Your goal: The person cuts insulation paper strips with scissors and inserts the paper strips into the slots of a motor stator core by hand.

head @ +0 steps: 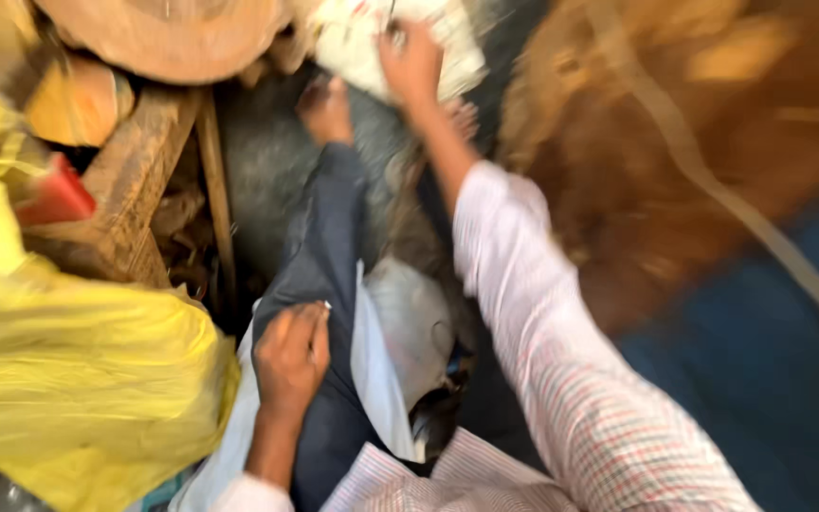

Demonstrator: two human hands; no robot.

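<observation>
The picture is blurred by motion. My right hand (411, 64) reaches forward at the top middle and grips a white sack or sheet (357, 43) with faint coloured marks. My left hand (291, 356) rests on my thigh in dark trousers (324, 246), fingers curled, nothing visible in it. My bare foot (326, 109) stands on the grey floor (258, 161). A white cloth or bag (400, 351) lies across my lap.
A yellow plastic bag (68, 370) fills the lower left. Wooden planks (130, 190), a red object (54, 194) and a round wooden piece (168, 33) stand at the upper left. Brown fibrous material (675, 142) lies on the right above a blue surface (760, 370).
</observation>
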